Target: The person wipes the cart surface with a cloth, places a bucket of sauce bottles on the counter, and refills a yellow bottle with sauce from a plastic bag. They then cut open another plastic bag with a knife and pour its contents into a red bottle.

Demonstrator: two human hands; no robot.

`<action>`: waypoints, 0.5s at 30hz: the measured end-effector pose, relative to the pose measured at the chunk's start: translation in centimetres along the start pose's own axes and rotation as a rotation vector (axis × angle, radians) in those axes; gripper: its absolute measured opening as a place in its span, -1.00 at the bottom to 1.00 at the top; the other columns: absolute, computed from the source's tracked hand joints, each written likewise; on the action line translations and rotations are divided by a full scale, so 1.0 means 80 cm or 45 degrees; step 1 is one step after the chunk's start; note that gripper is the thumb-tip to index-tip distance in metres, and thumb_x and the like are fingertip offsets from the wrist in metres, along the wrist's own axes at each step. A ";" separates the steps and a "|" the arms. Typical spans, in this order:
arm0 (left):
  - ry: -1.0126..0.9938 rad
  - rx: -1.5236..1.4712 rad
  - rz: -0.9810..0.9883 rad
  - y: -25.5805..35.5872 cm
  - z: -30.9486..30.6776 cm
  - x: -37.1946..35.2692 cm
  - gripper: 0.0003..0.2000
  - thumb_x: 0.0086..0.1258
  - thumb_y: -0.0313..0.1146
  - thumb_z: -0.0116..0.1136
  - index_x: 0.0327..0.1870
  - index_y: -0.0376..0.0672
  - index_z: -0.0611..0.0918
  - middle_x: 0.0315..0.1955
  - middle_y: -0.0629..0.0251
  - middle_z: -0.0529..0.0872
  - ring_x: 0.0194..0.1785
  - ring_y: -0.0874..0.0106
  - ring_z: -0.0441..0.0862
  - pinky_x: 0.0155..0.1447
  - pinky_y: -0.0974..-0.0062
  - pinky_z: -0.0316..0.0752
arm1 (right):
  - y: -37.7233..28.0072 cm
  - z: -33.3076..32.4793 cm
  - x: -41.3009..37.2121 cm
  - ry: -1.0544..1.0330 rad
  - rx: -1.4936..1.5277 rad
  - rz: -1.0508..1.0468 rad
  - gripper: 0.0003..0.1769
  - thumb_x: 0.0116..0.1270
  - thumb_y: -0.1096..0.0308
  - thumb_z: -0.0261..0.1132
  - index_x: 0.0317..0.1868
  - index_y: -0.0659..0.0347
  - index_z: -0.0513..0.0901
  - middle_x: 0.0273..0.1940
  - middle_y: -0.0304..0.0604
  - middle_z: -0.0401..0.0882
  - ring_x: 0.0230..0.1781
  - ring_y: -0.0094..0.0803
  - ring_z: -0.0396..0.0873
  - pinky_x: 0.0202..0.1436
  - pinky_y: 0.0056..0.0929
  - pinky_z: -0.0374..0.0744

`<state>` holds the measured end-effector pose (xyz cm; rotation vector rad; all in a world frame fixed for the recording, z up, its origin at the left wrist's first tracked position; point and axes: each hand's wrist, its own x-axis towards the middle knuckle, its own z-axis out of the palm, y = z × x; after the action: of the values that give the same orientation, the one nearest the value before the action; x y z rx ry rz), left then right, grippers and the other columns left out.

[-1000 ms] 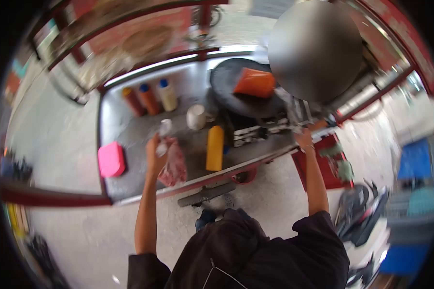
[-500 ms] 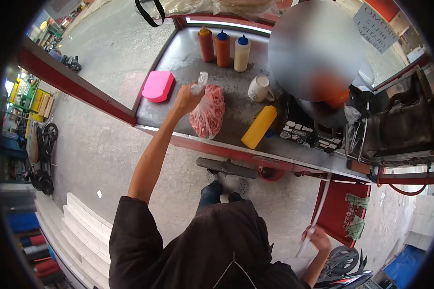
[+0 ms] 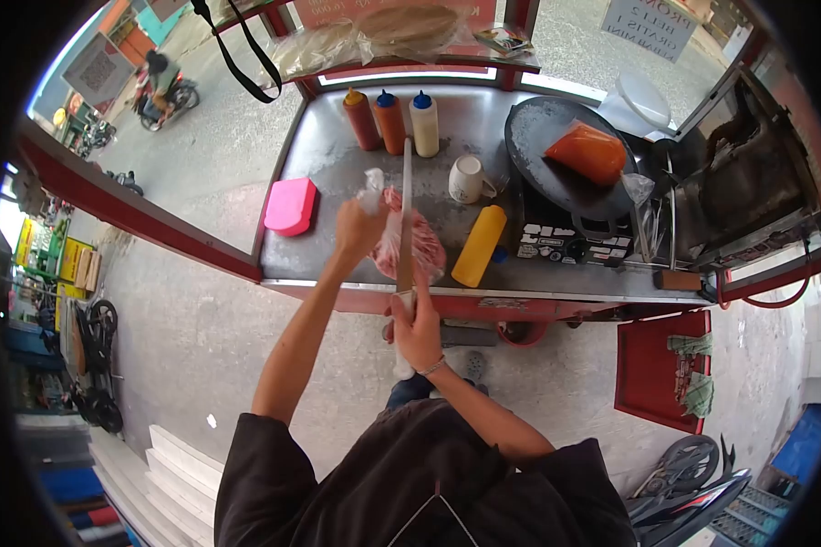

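Note:
My left hand (image 3: 359, 228) is closed around the gathered neck of a clear plastic bag of pinkish-red shredded meat (image 3: 426, 248), which rests at the counter's front edge. The bag's twisted end sticks up above my fist. Gripped by its pale handle, a long knife (image 3: 407, 196) is in my right hand (image 3: 417, 333). Its straight blade points away from me and overlaps the bag in this view, just right of my left hand. A pink box (image 3: 290, 207) lies left of the bag. To the right are a white mug (image 3: 466, 180) and a yellow squeeze bottle (image 3: 479, 246) on its side.
Three upright squeeze bottles (image 3: 392, 123) stand at the back of the metal counter (image 3: 328, 260). A dark pan (image 3: 534, 128) holding an orange-filled bag (image 3: 588, 153) sits on a stove (image 3: 566, 244). A motorcycle rider (image 3: 162, 87) is in the street.
My right hand has brought the knife from low at the right up to the bag. My left hand keeps its hold on the bag's neck. The view has shifted, showing the whole pan.

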<state>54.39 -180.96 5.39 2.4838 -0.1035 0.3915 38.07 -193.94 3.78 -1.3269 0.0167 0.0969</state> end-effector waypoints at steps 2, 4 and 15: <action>-0.114 -0.057 -0.022 0.011 -0.007 -0.011 -0.73 0.26 -0.22 0.13 -0.41 -0.30 0.64 -0.54 -0.15 0.63 -0.39 -0.11 0.64 -0.31 0.05 0.50 | 0.018 0.029 0.015 0.010 0.060 0.020 -0.31 0.47 0.45 0.09 0.53 0.03 0.02 -0.46 -0.23 0.51 -0.68 -0.59 0.45 -0.64 -0.56 0.45; -0.189 -0.056 0.089 -0.002 -0.001 -0.017 -0.72 0.26 -0.27 0.13 -0.21 -0.36 0.62 -0.54 -0.17 0.62 -0.37 -0.10 0.65 -0.27 0.06 0.52 | 0.027 0.050 0.044 0.152 0.153 -0.160 -0.33 0.47 0.46 0.08 0.51 0.06 0.03 -0.48 -0.24 0.50 -0.69 -0.59 0.45 -0.66 -0.57 0.46; -0.572 0.037 0.588 0.020 -0.040 -0.018 -0.54 0.24 -0.37 0.14 0.16 -0.38 0.44 -0.36 -0.16 0.68 -0.27 -0.09 0.64 -0.20 0.05 0.49 | 0.056 0.091 0.086 0.397 0.037 -0.271 -0.25 0.43 0.51 0.03 0.55 0.07 -0.07 -0.44 -0.18 0.58 -0.69 -0.55 0.45 -0.58 -0.49 0.51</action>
<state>51.92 -180.41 8.36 2.5202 -0.8667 0.0093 44.24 -185.38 0.75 -1.2965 0.1400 -0.2903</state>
